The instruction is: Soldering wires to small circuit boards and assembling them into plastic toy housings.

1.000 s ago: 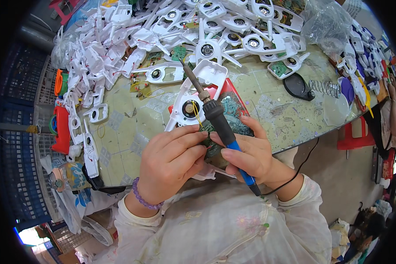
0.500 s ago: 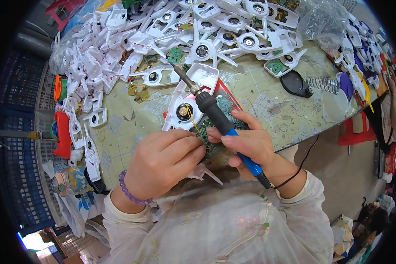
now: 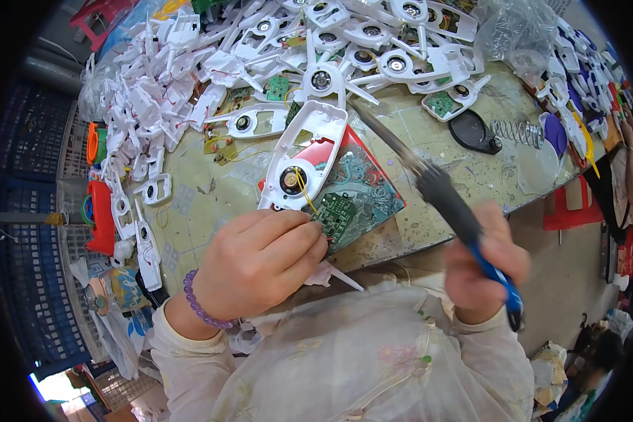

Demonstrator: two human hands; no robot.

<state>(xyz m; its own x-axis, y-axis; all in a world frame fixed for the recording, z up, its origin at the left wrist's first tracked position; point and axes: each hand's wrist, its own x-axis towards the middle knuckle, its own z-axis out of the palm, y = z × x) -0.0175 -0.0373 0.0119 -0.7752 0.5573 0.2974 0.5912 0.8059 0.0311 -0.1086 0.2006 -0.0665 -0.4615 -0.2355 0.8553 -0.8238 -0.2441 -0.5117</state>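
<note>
Tabletop [image 3: 190, 211], scuffed olive, lay heaped with white casings [image 3: 155, 98]; blue crates [image 3: 28, 260] stood left. Left hand [image 3: 250, 264] pinched green circuit board [image 3: 335, 215] over red-edged panel [image 3: 371, 188]; right hand [image 3: 471, 278] gripped soldering iron [image 3: 449, 205].

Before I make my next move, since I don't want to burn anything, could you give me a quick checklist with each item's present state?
1. Soldering iron gripped in the right hand: ok.
2. Metal tip away from the left hand: ok, it points toward the far side of the table.
3. Tip clear of the white housing: cannot tell, they look close but depth is unclear.
4. Green circuit board steadied: ok, left fingers at its near-left edge.
5. Yellow wire joined to the board: cannot tell, its end is too small to judge.
</note>
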